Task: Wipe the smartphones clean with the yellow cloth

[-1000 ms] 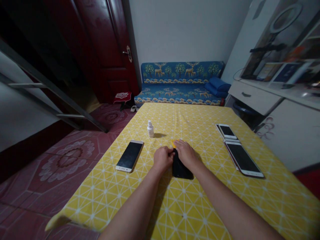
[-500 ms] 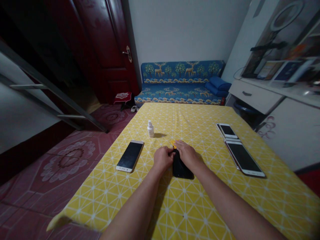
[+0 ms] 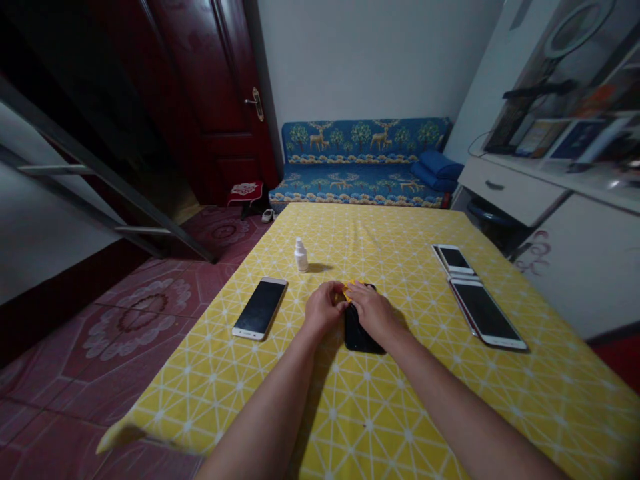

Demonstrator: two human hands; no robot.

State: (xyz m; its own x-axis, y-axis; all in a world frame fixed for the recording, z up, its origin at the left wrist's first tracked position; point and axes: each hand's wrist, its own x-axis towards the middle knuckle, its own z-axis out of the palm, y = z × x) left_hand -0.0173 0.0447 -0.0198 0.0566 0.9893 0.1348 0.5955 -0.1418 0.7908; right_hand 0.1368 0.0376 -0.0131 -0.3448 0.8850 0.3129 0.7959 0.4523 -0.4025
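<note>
A black smartphone (image 3: 359,339) lies on the yellow tablecloth (image 3: 367,427), its upper part partly covered by my hands. My left hand (image 3: 324,308) is closed at the phone's left edge, fingers curled and thumb against it. Across the upper screen lies my right hand (image 3: 373,312), its fingers pressing a small yellow cloth (image 3: 349,293) onto the glass. Most of that cloth is hidden beneath the fingers. Beyond my left hand a small white bottle (image 3: 301,257) stands upright.
A white-framed phone (image 3: 261,310) lies at the left. On the right, several phones lie overlapping, among them a large white one (image 3: 487,313) and a smaller one (image 3: 454,259). Behind the table is a blue patterned sofa (image 3: 350,177); a white cabinet (image 3: 565,247) stands right.
My right hand has shifted slightly on the phone with the yellow cloth, and the phone's top right corner now shows. My left hand's fingers have moved a little up its edge.
</note>
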